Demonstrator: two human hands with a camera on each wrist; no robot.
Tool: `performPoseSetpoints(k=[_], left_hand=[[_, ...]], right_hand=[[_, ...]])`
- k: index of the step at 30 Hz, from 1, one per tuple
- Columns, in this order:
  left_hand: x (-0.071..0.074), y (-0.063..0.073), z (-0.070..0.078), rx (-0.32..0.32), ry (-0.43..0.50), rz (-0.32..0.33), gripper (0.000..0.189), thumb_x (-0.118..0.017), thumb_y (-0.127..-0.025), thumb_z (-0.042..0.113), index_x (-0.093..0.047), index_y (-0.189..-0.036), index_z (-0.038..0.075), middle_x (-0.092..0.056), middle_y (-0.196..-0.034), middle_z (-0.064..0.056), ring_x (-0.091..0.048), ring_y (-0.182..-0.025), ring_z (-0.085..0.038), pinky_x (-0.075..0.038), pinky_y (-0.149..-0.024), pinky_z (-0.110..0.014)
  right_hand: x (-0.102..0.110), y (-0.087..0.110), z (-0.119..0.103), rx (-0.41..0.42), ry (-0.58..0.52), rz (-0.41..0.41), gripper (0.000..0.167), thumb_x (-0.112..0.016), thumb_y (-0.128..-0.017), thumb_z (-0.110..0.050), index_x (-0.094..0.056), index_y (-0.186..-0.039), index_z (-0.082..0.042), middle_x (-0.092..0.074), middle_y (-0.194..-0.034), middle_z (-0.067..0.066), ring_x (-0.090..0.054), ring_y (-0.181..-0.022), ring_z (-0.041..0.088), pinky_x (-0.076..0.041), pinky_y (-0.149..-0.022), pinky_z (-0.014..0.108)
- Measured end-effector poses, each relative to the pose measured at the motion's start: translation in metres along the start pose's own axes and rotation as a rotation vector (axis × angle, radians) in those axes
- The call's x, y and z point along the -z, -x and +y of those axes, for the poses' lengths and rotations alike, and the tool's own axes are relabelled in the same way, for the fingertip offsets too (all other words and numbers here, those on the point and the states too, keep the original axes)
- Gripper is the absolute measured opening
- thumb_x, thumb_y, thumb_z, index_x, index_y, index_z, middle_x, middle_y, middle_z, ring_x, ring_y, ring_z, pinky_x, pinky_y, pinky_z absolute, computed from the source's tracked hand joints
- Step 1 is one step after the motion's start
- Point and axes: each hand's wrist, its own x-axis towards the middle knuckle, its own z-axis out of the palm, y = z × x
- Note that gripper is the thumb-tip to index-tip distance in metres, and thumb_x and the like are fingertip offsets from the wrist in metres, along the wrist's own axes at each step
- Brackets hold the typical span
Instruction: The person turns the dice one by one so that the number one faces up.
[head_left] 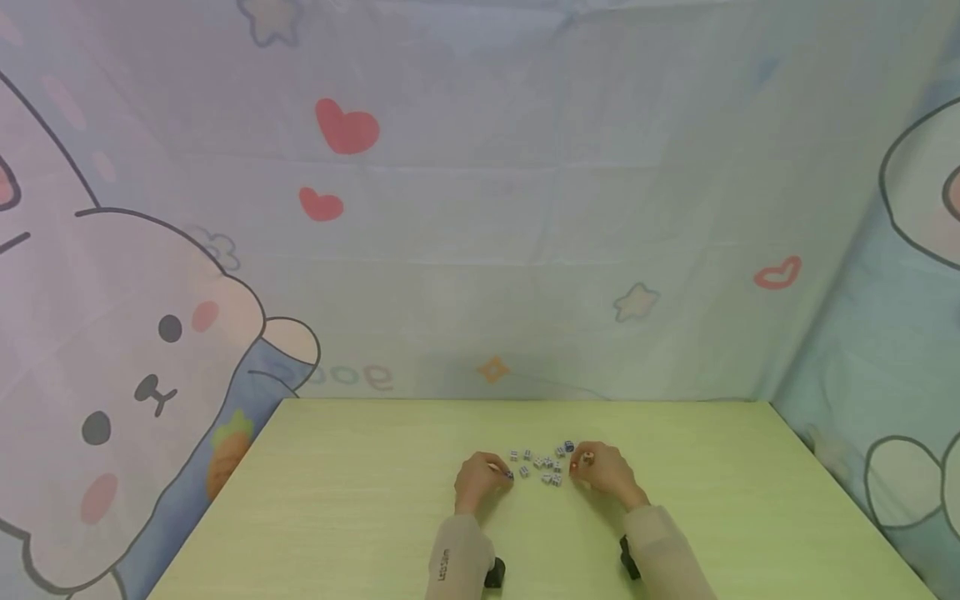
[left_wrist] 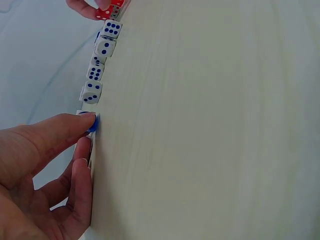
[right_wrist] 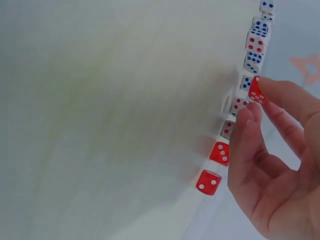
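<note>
Between thumb and fingers, my left hand [head_left: 477,482] pinches a blue die [left_wrist: 93,123] at the left of the group. My right hand [head_left: 607,471] holds a red die [right_wrist: 256,91] between thumb and fingertips, at the group's right side. Several white dice [head_left: 547,462] with blue or red dots lie loosely scattered between the hands. Two more red dice, one [right_wrist: 220,153] with white pips and another [right_wrist: 208,182] beyond it, rest on the table beside my right hand. A dark blue die [head_left: 569,447] lies at the back, near the right fingers.
The pale yellow-green table [head_left: 337,500] extends around the dice to both sides. Behind it hangs a cloth backdrop [head_left: 465,250] printed with hearts, stars and cartoon animals. Dark wrist straps [head_left: 630,558] show at the sleeves.
</note>
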Motion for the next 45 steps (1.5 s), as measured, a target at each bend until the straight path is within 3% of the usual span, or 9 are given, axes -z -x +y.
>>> performPoseSetpoints(k=[6, 10, 14, 20, 29, 45], left_hand=[[-0.002, 0.000, -0.002, 0.003, 0.007, -0.009, 0.011, -0.074, -0.066, 0.009, -0.069, -0.076, 0.008, -0.067, -0.071, -0.004, -0.054, -0.060, -0.013, -0.038, -0.052, -0.027], [-0.004, 0.000, -0.004, 0.009, -0.001, -0.008, 0.011, -0.074, -0.065, 0.009, -0.069, -0.075, 0.008, -0.067, -0.070, -0.003, -0.053, -0.060, -0.014, -0.037, -0.052, -0.028], [-0.004, -0.001, -0.003, 0.018, -0.001, -0.007, 0.011, -0.074, -0.065, 0.009, -0.069, -0.074, 0.009, -0.067, -0.069, -0.002, -0.054, -0.060, -0.014, -0.038, -0.052, -0.028], [-0.003, -0.001, -0.002, 0.009, -0.010, -0.002, 0.012, -0.074, -0.065, 0.010, -0.068, -0.075, 0.009, -0.067, -0.070, -0.002, -0.055, -0.061, -0.013, -0.037, -0.052, -0.027], [-0.002, -0.001, -0.003, 0.012, 0.002, 0.000, 0.010, -0.074, -0.065, 0.010, -0.068, -0.072, 0.011, -0.066, -0.068, -0.001, -0.055, -0.061, -0.014, -0.038, -0.052, -0.028], [-0.001, -0.002, -0.004, -0.003, -0.011, -0.001, 0.011, -0.074, -0.065, 0.011, -0.068, -0.074, 0.009, -0.067, -0.069, -0.003, -0.054, -0.059, -0.013, -0.036, -0.051, -0.026]], right_hand=[[0.005, -0.009, -0.004, 0.003, 0.024, 0.050, 0.010, -0.066, -0.078, -0.015, -0.064, -0.087, -0.012, -0.066, -0.081, 0.006, -0.057, -0.065, 0.014, -0.039, -0.048, 0.026], [0.006, -0.014, -0.007, 0.001, 0.033, 0.054, 0.011, -0.066, -0.077, -0.016, -0.065, -0.088, -0.012, -0.066, -0.078, 0.005, -0.057, -0.061, 0.015, -0.037, -0.044, 0.024], [0.005, -0.017, -0.008, 0.003, 0.045, 0.047, 0.012, -0.066, -0.077, -0.016, -0.065, -0.088, -0.011, -0.065, -0.074, 0.004, -0.053, -0.054, 0.013, -0.030, -0.040, 0.021], [0.001, -0.022, -0.008, -0.020, 0.084, 0.044, 0.011, -0.067, -0.076, -0.017, -0.065, -0.086, -0.013, -0.059, -0.066, 0.002, -0.033, -0.044, 0.008, -0.024, -0.039, 0.019], [-0.002, -0.025, -0.009, -0.036, 0.109, 0.038, 0.011, -0.067, -0.074, -0.018, -0.065, -0.084, -0.014, -0.064, -0.104, 0.015, -0.047, -0.059, 0.015, -0.033, -0.047, 0.026], [-0.008, -0.030, -0.008, -0.039, 0.151, 0.032, 0.009, -0.070, -0.073, -0.019, -0.068, -0.082, -0.017, -0.064, -0.103, 0.015, -0.046, -0.059, 0.015, -0.032, -0.044, 0.025]])
